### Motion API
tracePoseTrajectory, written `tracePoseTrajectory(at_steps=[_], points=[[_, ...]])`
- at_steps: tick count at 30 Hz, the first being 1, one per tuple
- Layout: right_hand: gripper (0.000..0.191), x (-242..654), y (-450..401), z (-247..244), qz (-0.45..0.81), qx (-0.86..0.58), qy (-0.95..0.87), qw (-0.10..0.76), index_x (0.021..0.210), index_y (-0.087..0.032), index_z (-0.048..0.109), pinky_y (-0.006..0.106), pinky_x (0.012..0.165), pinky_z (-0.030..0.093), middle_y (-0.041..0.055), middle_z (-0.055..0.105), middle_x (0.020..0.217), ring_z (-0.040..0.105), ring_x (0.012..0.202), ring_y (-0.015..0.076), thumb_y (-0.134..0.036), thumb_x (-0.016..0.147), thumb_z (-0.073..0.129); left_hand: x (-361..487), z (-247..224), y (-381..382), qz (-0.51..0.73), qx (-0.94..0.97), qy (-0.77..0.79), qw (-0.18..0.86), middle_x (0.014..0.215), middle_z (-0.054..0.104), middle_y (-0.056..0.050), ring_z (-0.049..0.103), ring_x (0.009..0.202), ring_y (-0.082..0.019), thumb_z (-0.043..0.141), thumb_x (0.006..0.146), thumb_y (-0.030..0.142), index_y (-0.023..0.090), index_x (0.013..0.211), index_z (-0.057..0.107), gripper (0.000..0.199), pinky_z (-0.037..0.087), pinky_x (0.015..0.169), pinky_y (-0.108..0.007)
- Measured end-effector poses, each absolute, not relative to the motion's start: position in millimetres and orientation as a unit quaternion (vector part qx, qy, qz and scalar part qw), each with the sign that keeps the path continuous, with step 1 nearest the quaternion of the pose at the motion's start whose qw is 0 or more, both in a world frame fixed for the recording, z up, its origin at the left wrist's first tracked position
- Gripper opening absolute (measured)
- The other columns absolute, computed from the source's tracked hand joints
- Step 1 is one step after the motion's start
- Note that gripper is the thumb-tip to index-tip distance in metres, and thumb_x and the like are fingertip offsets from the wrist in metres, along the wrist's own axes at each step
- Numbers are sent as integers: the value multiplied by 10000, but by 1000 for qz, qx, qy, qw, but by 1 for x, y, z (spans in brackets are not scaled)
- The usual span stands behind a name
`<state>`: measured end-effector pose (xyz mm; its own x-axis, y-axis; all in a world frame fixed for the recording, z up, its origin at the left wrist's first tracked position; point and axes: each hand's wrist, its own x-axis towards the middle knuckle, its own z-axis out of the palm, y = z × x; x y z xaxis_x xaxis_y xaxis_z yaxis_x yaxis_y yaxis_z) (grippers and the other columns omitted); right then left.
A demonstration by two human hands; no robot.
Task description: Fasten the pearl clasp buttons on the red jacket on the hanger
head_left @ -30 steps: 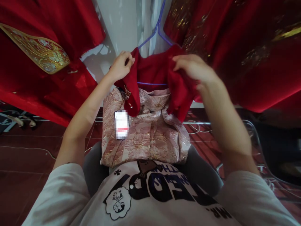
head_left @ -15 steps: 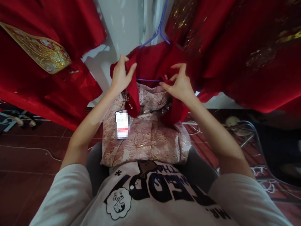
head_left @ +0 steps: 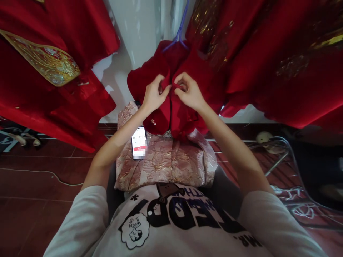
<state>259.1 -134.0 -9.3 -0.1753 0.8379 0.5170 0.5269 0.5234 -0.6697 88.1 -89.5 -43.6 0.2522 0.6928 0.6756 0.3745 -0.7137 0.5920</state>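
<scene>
A dark red jacket [head_left: 148,67] hangs on a purple hanger [head_left: 180,35] in front of me. My left hand [head_left: 156,92] pinches its left front edge. Its right front edge is pinched by my right hand [head_left: 189,92]. The two edges nearly meet, with a narrow gap between my fingertips. A small shiny ornament [head_left: 153,122] shows low on the jacket's left side. Across my lap lies a folded pink and gold brocade garment [head_left: 158,160], partly under the jacket's hem. A phone [head_left: 138,142] with a lit timer screen rests on the brocade, just beside my left forearm.
Red garments with gold embroidery [head_left: 61,67] hang at the left, and more red cloth [head_left: 257,71] hangs at the right. A metal-framed chair [head_left: 291,153] stands at the right. White cables [head_left: 302,210] and a thin cord [head_left: 53,173] lie on the tiled floor.
My hands have moved inward, drawing the jacket's front edges together. The jacket front now covers the inside and the hanger's lower bar that showed before.
</scene>
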Motion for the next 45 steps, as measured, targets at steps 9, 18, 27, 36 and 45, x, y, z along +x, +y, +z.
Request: tracePoseTrajectory(at_steps=[9,18,27,36,45], points=[[480,262,-126,-37,244,-397,-711,527,1215,-288,604,311,743,652,65,657,1160,681,1047,207,-656,909,651,83,-67,-88,578,728,292,226,1192,718,-62,689,1137,-224,774,940,293,261,1164,652,258,557,1019,-383],[573,265,-127,-46,240,-326,-704,584,1154,-242,693,283,706,683,60,680,1103,706,1013,198,-731,856,677,78,-42,-110,523,772,325,161,979,719,-24,725,903,-155,686,921,120,198,981,672,99,569,827,-267],[463,267,-133,-44,216,-337,-695,598,1116,-229,729,326,784,684,51,703,1088,733,999,189,-633,889,703,75,-14,-130,424,832,352,58,952,699,-49,700,940,-221,770,914,284,191,998,691,149,563,836,-316],[432,276,-127,-39,197,-347,-712,578,1047,-207,726,383,919,648,62,742,1074,742,985,209,-562,817,813,80,-9,-116,399,838,365,77,854,690,-49,716,952,-264,823,897,375,173,922,686,244,555,903,-377],[409,278,-125,-36,197,-342,-716,576,1025,-203,735,383,934,644,51,749,1072,742,940,192,-512,783,853,81,4,-121,336,860,384,2,879,741,-62,721,946,-268,760,931,351,173,909,724,183,532,905,-368]])
